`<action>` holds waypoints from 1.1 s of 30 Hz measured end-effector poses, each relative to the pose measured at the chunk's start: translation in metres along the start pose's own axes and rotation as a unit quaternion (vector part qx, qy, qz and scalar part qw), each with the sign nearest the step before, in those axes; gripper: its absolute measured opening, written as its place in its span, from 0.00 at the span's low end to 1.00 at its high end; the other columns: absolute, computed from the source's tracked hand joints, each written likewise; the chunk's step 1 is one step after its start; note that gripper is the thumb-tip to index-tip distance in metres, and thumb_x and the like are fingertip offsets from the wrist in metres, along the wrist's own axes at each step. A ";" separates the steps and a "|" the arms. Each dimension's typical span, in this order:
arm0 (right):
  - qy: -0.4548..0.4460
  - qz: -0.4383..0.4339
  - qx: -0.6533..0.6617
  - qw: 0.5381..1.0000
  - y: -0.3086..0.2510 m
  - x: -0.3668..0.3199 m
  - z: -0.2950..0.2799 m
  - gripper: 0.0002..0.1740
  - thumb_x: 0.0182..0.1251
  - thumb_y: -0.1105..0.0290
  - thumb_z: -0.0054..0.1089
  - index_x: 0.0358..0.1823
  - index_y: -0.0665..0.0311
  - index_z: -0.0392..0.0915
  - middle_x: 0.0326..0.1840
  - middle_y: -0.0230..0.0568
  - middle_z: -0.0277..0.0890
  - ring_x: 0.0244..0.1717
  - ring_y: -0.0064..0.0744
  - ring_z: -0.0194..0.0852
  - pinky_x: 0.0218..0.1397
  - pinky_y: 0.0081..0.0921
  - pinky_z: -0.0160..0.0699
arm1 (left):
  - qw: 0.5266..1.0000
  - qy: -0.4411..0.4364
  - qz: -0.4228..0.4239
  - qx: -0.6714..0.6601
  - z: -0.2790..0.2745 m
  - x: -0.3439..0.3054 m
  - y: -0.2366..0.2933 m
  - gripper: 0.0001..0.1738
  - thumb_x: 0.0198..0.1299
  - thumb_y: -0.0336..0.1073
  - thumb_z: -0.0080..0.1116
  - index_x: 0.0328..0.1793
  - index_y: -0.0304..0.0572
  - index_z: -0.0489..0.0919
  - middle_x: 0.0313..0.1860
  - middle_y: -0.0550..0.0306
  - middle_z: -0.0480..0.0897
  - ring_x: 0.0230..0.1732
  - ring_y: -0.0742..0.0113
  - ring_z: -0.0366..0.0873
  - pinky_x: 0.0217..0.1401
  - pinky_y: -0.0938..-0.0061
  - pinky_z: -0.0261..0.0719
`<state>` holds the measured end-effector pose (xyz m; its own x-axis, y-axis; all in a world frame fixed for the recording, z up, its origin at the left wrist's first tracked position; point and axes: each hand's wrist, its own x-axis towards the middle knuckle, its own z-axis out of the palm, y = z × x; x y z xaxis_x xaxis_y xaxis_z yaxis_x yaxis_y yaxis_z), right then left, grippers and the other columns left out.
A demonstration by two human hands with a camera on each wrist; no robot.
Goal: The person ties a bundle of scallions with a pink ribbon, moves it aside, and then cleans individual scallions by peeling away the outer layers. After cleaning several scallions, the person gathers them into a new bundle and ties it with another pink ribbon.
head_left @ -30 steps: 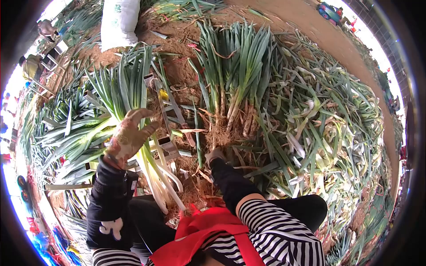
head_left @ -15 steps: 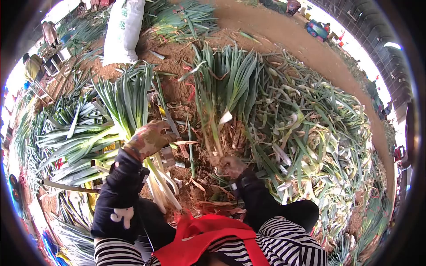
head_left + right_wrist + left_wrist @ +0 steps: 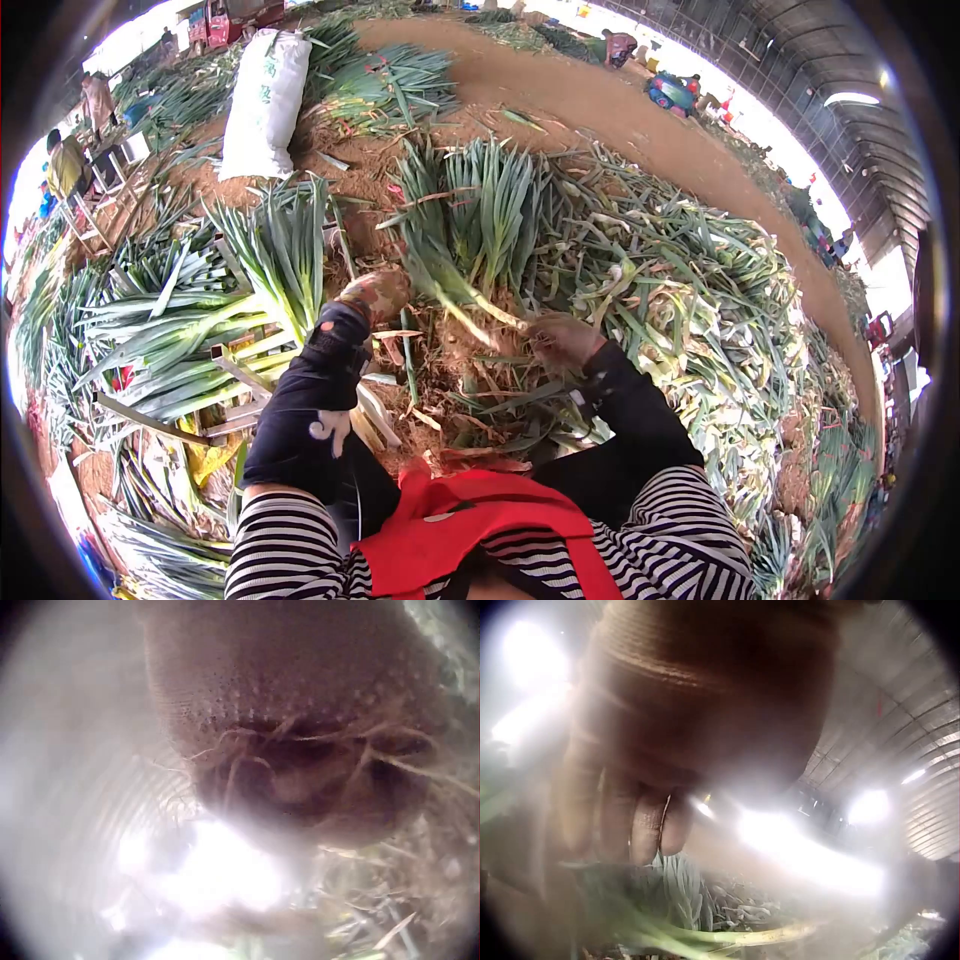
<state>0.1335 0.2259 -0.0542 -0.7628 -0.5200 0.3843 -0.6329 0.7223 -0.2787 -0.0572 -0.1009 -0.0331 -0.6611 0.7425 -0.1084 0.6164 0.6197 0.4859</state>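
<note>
My right hand (image 3: 562, 340) grips the root end of a leek (image 3: 500, 316) whose green leaves slant up to the left. Thin roots (image 3: 367, 750) straggle across the curled fingers in the right wrist view. To the left, my soiled left hand (image 3: 378, 294) is beside the slanting leaves, its fingers (image 3: 649, 825) loosely extended. Below those fingers the pale stalk (image 3: 769, 936) crosses the left wrist view. Behind the hands stands a bunch of leeks (image 3: 500, 215), leaves up. Another bunch of leeks (image 3: 282, 262) lies left of my left hand, its white ends partly hidden by the sleeve.
Metal bars (image 3: 240, 372) of a low frame stick out on the left, among piled leeks (image 3: 165, 350). A wide heap of stripped leaves (image 3: 690, 320) spreads on the right. Farther back are a full white sack (image 3: 266, 105), a bare dirt path (image 3: 560, 95) and other people.
My right hand has moved up and right, drawing the leek's root end away from the standing bunch. My left hand has shifted right from the left bunch. The head view has tilted up.
</note>
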 end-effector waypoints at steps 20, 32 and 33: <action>0.004 0.137 0.188 0.973 -0.115 0.018 0.034 0.17 0.69 0.64 0.51 0.55 0.62 0.73 0.35 0.34 0.80 0.33 0.30 0.80 0.31 0.28 0.77 | 0.480 -0.248 -0.236 -0.808 0.156 0.013 0.094 0.39 0.56 0.63 0.58 0.56 0.30 0.72 0.46 0.40 0.80 0.42 0.53 0.81 0.45 0.60 0.82; 0.040 0.291 0.327 0.898 -0.057 -0.022 0.051 0.15 0.59 0.61 0.62 0.43 0.61 0.74 0.34 0.44 0.78 0.23 0.35 0.73 0.27 0.25 0.75 | 0.844 -0.066 0.038 -0.531 0.202 0.016 0.033 0.14 0.63 0.29 0.48 0.53 0.29 0.74 0.45 0.42 0.80 0.43 0.53 0.81 0.45 0.56 0.85; 0.017 -0.038 0.099 0.994 -0.046 -0.032 0.071 0.13 0.62 0.59 0.59 0.37 0.61 0.74 0.33 0.41 0.77 0.21 0.31 0.71 0.25 0.25 0.74 | 0.893 -0.008 0.270 -0.360 0.207 0.017 0.032 0.11 0.62 0.28 0.50 0.48 0.30 0.76 0.43 0.42 0.80 0.41 0.53 0.81 0.43 0.56 0.86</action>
<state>0.1778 0.1771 -0.1157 -0.7089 -0.5518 0.4393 -0.7049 0.5754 -0.4147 0.0398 -0.0160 -0.1991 -0.3418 0.8905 0.3005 0.4053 -0.1488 0.9020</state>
